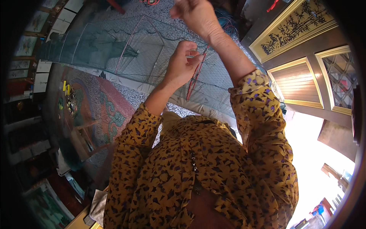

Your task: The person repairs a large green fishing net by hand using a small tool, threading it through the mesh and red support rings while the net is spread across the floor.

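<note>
A long green mesh net trap [103, 45] with hoop-like frames stretches across the upper part of the head view. A red-wrapped frame bar [195, 78] crosses it in front of me. Beside the bar's upper part, my left hand [182, 63] has its fingers curled toward the thumb; its fingertips are at the bar and netting, and what they pinch is too small to make out. My right hand [196, 16] is raised higher and farther off, above the netting. Its fingers are bent, blurred and partly cut off by the top edge, so its grip is unclear.
Pale sheeting [146, 88] lies under the net on a speckled floor with a coloured pattern [112, 110]. Gold-trimmed panelled doors [295, 82] stand at the right. Orange cord [149, 2] lies at the far edge. Yellow pieces [66, 88] and clutter are at the left.
</note>
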The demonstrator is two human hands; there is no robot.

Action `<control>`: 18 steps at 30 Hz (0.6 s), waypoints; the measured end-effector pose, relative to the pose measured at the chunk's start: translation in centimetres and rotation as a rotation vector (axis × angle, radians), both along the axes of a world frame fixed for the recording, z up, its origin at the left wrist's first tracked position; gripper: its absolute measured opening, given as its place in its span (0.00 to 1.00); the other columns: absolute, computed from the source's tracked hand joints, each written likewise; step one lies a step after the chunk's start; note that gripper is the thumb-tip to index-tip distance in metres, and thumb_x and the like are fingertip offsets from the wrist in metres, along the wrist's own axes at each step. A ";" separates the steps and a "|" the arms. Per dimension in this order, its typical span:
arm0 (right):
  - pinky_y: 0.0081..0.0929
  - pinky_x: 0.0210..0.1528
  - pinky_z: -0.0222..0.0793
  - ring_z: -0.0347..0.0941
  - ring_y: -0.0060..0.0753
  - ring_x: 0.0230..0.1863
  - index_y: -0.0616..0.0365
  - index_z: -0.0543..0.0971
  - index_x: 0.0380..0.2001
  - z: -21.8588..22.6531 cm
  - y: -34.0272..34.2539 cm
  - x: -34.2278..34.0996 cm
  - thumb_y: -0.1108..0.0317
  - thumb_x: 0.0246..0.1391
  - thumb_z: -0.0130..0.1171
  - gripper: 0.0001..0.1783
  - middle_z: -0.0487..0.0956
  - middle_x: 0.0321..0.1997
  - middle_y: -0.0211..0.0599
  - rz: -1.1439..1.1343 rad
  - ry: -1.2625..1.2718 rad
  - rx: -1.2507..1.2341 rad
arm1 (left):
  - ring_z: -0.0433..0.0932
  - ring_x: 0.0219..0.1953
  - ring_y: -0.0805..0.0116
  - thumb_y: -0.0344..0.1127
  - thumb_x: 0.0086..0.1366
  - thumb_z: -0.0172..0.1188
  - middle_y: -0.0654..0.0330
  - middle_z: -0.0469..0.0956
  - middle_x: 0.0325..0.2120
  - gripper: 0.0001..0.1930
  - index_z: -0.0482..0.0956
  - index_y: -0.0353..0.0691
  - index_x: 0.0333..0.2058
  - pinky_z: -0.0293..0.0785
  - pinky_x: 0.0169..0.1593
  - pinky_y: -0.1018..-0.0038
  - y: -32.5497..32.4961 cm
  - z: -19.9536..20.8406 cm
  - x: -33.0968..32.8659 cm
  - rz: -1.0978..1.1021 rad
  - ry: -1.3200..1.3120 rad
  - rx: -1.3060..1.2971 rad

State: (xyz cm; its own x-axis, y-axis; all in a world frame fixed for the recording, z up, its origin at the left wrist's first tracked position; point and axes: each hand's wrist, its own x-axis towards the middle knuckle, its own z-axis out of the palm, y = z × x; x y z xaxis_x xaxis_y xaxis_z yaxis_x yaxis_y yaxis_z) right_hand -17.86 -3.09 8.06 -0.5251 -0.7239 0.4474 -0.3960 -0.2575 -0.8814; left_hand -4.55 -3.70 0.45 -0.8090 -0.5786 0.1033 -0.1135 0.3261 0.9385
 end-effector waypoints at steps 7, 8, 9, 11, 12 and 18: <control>0.12 0.12 0.50 0.54 0.11 0.11 0.53 0.66 0.29 12.9 9.9 -4.6 0.64 0.63 0.42 0.09 0.65 0.17 0.21 0.134 -0.361 -0.556 | 0.67 0.46 0.72 0.27 0.59 0.56 0.59 0.63 0.56 0.26 0.62 0.44 0.56 0.69 0.42 0.79 0.9 2.2 0.1 -0.080 -0.051 -0.003; 0.11 0.11 0.47 0.52 0.10 0.11 0.53 0.66 0.28 13.7 10.9 -2.5 0.64 0.63 0.42 0.09 0.64 0.17 0.20 0.145 -0.349 -0.578 | 0.67 0.45 0.72 0.27 0.60 0.56 0.60 0.64 0.56 0.25 0.63 0.45 0.56 0.69 0.42 0.79 0.8 2.6 0.0 -0.114 -0.076 0.014; 0.11 0.11 0.46 0.51 0.10 0.11 0.53 0.66 0.28 13.5 11.0 -1.8 0.64 0.63 0.42 0.10 0.64 0.17 0.20 0.174 -0.300 -0.582 | 0.67 0.44 0.73 0.27 0.60 0.55 0.61 0.66 0.55 0.23 0.65 0.44 0.55 0.69 0.43 0.80 0.9 2.3 -0.1 -0.162 -0.070 -0.054; 0.10 0.11 0.44 0.50 0.10 0.10 0.53 0.66 0.28 13.3 11.8 -0.5 0.64 0.64 0.42 0.10 0.63 0.16 0.20 0.232 -0.204 -0.598 | 0.67 0.42 0.75 0.26 0.61 0.54 0.64 0.69 0.52 0.20 0.69 0.43 0.52 0.68 0.43 0.80 0.9 2.0 -0.2 -0.253 -0.061 -0.201; 0.10 0.11 0.44 0.50 0.10 0.10 0.54 0.66 0.29 13.5 11.9 0.3 0.64 0.64 0.42 0.10 0.62 0.16 0.21 0.227 -0.229 -0.608 | 0.68 0.42 0.76 0.27 0.61 0.54 0.64 0.71 0.49 0.17 0.71 0.42 0.50 0.68 0.44 0.80 0.8 2.2 -0.3 -0.245 -0.020 -0.078; 0.12 0.14 0.51 0.56 0.15 0.13 0.55 0.66 0.29 9.1 11.7 -1.3 0.65 0.63 0.44 0.08 0.65 0.17 0.25 0.167 -0.108 -0.482 | 0.72 0.39 0.77 0.29 0.63 0.54 0.64 0.76 0.37 0.06 0.75 0.36 0.37 0.67 0.47 0.81 0.3 1.6 0.0 -0.140 0.132 0.235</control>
